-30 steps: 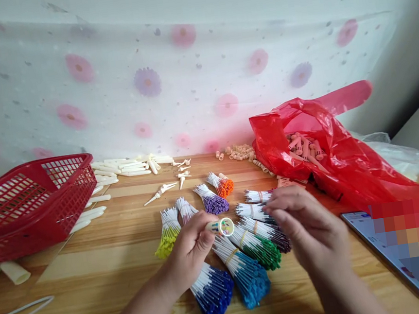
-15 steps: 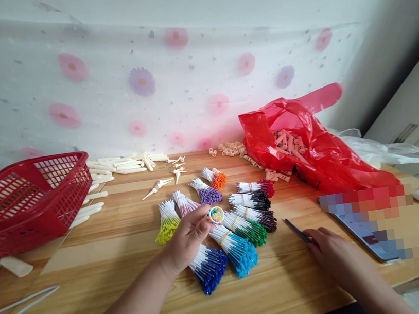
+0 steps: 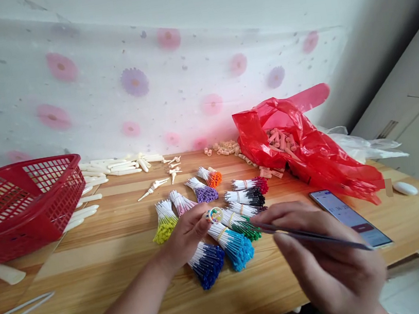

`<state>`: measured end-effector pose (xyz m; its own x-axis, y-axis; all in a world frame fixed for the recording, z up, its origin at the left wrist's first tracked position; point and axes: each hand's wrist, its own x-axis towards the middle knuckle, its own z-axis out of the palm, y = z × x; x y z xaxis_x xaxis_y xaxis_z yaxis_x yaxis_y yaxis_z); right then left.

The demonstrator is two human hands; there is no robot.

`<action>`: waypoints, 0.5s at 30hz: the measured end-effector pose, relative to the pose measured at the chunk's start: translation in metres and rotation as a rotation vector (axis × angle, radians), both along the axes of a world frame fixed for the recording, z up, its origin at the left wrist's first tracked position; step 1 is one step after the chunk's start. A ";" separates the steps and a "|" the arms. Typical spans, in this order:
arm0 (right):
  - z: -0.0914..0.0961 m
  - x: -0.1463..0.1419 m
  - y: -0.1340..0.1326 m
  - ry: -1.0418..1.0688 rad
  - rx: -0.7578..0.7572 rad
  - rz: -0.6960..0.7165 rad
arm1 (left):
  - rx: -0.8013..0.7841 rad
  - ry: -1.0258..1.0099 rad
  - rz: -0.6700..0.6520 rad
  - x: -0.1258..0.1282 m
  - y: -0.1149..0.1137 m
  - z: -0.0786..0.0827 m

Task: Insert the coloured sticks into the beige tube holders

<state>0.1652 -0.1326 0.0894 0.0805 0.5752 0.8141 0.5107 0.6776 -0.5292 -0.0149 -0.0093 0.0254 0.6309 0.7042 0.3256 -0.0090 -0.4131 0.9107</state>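
My left hand (image 3: 183, 236) pinches a small round white tube (image 3: 215, 215) by its side, its mouth turned up toward me. Multicoloured tips fill that mouth. Dark slim tweezers (image 3: 318, 236) lie in the closed fingers of my right hand (image 3: 337, 264), raised at the right of the tube and apart from it. Below and around the tube, white stems with coloured tips lie in bundles: dark blue (image 3: 208, 265), light blue (image 3: 235, 248), yellow (image 3: 165, 221), green (image 3: 247, 228), black (image 3: 245, 197), purple (image 3: 202, 190), orange (image 3: 211, 177).
A red plastic basket (image 3: 54, 199) stands at the left, near white pen-like tubes (image 3: 121, 167). Small white tapered parts (image 3: 154, 187) lie mid-table. A red bag (image 3: 302, 149) of pinkish pieces, a phone (image 3: 353, 220) and a white oval object (image 3: 404, 188) are at the right.
My right hand has lifted the tweezers from low over the table and brought them up, closer to me and toward the tube. My left hand keeps nearly the same place. The view has shifted slightly.
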 end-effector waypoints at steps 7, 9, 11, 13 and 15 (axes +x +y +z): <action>-0.005 -0.009 0.015 -0.115 0.059 -0.082 | -0.018 -0.042 -0.043 -0.001 0.000 0.000; -0.004 -0.009 0.016 -0.128 0.050 -0.093 | -0.024 -0.054 -0.054 -0.001 0.000 -0.001; -0.003 -0.010 0.016 -0.135 0.041 -0.096 | -0.034 -0.061 -0.061 -0.001 -0.001 -0.001; -0.003 -0.011 0.016 -0.135 0.041 -0.099 | -0.040 -0.062 -0.064 -0.001 -0.001 0.000; -0.004 -0.011 0.017 -0.129 0.041 -0.098 | -0.043 -0.059 -0.070 -0.001 -0.001 -0.001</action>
<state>0.1539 -0.1160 0.0858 0.0277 0.5360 0.8438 0.6373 0.6408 -0.4280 -0.0156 -0.0105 0.0248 0.6595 0.6735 0.3338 -0.0901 -0.3700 0.9247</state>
